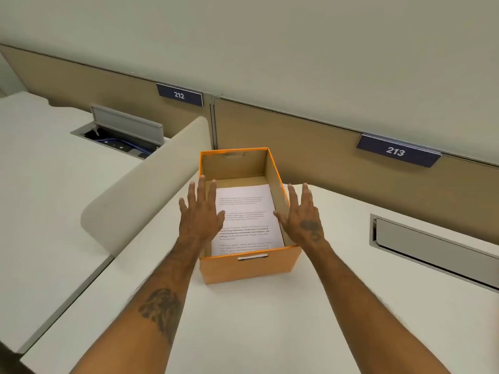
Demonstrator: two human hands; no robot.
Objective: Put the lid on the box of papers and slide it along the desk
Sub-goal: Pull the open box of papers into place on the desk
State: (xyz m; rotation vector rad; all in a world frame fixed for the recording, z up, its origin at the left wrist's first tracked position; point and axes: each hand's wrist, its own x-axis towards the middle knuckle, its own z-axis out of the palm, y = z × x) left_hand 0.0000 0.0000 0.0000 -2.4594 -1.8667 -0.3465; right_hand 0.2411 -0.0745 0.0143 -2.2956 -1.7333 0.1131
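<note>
Orange box (249,267) sits open on the white surface (270,319), long axis running away from the person, papers (244,217) flat inside. No lid in view. Left hand (201,215) hovers over the left wall, right hand (302,217) by the right wall, both about equally near. Both hands spread flat, fingers apart, holding nothing; contact with the box unclear.

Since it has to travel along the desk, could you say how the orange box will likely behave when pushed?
The orange box probably slides easily on the smooth desk. Its low stack of papers suggests modest weight, and its broad base makes tipping unlikely.
</note>
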